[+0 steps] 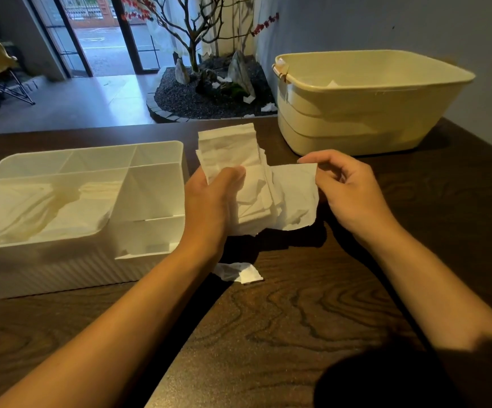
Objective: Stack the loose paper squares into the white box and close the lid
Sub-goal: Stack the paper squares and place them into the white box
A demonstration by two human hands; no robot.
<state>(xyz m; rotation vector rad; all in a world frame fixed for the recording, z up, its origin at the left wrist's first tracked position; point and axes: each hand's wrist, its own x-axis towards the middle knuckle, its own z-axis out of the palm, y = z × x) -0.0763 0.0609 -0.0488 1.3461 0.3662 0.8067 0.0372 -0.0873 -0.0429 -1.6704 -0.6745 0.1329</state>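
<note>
- Dark wood-grain table (pixel 312 319) fills the foreground; beyond it, an indoor gravel bed with a bare tree (pixel 193 39) and a glass door.
- White box (pixel 86 207) sits on the table, its lid open or off; I cannot tell which. Dividers split it into compartments. The big compartment on its far-from-hands side already holds white paper.
- Left hand (pixel 209 201), just beside the box's near wall, grips a stack (pixel 236 160) of paper squares, thumb clamped over the top sheet. The stack is ragged, edges fanned.
- Right hand (pixel 347 187), on the side of the stack away from the box, pinches the top corner of one sheet (pixel 294 195) between thumb and fingers. That sheet overlaps the stack's edge.
- One torn scrap (pixel 239 272) lies loose on the table, near the box's front corner, under the left wrist.
- Cream tub (pixel 371 98) stands well beyond the box, past the hands; a bit of paper shows inside.
- Step in hand, as I read it: adding the single sheet to the stack.
- To do it well: lay the sheet flat on top, square to the pile, before letting go of the corner. Keep the left thumb light so sheets can slide into line.
- Tap the stack's edge on the table to even it before carrying it to the box; a fanned pile will likely snag on the dividers.
- Scrap not yet gathered.
</note>
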